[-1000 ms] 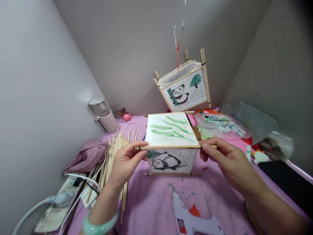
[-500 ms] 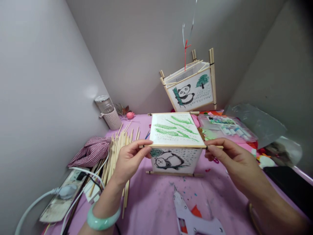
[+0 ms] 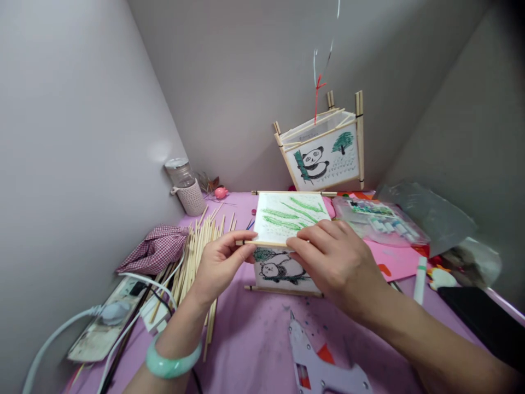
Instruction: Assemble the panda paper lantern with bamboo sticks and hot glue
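Note:
A box-shaped paper lantern framed with thin wooden sticks stands on the table between my hands. Green leaves are drawn on its top panel, and a lying panda on the front panel. My left hand pinches the left end of the stick along its upper front edge. At about the middle of that same edge, my right hand presses thumb and fingers together on the stick. It hides the right part of the lantern. A hot glue gun lies in front, nozzle toward the lantern.
Loose wooden sticks lie to the left, beside a power strip with cables and a checkered cloth. A second panda lantern hangs behind. Further right are a plastic case and a black flat object.
My right hand has moved left from the stick's right end to about the middle of the lantern's upper front edge. The left hand keeps its hold at the left end.

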Available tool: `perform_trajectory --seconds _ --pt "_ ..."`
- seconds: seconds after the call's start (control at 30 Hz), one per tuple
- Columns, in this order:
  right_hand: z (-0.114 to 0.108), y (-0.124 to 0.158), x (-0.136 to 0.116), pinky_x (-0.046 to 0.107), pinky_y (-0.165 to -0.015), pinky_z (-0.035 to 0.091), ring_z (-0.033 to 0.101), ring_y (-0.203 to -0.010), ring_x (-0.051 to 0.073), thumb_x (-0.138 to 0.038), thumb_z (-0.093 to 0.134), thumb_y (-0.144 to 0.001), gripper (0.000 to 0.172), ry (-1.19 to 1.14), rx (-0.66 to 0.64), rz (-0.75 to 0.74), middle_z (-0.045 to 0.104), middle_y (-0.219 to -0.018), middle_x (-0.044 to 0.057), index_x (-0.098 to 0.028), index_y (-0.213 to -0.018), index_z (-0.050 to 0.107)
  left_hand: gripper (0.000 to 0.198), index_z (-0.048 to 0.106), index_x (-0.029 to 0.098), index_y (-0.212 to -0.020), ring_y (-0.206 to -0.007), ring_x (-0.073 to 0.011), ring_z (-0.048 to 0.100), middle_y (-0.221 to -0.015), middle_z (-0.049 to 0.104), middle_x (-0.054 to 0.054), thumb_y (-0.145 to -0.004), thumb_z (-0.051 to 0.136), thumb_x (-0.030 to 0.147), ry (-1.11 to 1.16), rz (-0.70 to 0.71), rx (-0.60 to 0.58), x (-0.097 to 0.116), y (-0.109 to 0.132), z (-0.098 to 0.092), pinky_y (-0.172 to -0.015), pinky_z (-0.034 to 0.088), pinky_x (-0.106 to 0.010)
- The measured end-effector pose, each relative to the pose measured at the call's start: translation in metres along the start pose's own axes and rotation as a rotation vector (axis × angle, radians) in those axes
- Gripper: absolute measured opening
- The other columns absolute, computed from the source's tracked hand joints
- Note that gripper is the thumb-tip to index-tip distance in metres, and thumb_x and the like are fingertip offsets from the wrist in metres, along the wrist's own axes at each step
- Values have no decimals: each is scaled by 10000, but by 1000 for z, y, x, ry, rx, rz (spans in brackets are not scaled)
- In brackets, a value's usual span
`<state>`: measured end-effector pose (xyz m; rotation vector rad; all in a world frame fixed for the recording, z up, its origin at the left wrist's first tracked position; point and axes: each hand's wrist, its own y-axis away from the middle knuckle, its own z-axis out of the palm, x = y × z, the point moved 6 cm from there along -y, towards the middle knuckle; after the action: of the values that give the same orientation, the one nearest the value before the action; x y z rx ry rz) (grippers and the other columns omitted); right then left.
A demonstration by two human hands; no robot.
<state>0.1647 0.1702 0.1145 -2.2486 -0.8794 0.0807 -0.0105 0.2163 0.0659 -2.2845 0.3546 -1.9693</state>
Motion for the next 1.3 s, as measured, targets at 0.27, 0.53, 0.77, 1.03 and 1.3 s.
perform_trajectory --seconds 0.27,0.53,0.77,1.03,1.3 --pt "6 -2 1 335 -683 331 447 -751 205 -122 511 -863 151 0 -33 -16 605 -787 76 -157 -822 652 408 522 184 -1187 -676 -107 627 -1018 646 -56 -805 625 284 85 -18 69 2 12 -23 -647 546 -269" --pt "2 -8 0 330 -669 321 454 -746 203 -200 469 -919 219 -12 -26 -20 595 -760 73 -158 -789 640 197 663 180 -926 -795 -204 609 -904 643 -70 -747 588 211 -742 -194 -272 -60 44 -3 -742 471 -343" --pt "6 -7 1 333 -681 326 475 -760 204 -137 538 -861 122 14 -66 22 582 -769 61 -161 -769 613 198 656 197 -854 -860 -218 620 -917 643 -66 -826 462 162 -1071 -91 -301 -63 46 15 -738 422 -312" --pt "-9 -20 21 329 -712 372 519 -790 208 -236 552 -885 155 -76 -31 91 599 -791 69 -144 -779 616 101 598 173 -783 -705 -181 602 -741 671 -43 -799 548 259 -498 -264 -180 -65 46 -7 -657 427 -290" --pt "-27 -46 54 281 -656 382 537 -770 166 -231 627 -830 80 -335 -58 310 604 -824 35 -169 -781 611 283 595 155 -880 -728 -137 639 -770 676 -12 -709 732 334 264 -308 278 -42 54 -26 -760 508 -280"
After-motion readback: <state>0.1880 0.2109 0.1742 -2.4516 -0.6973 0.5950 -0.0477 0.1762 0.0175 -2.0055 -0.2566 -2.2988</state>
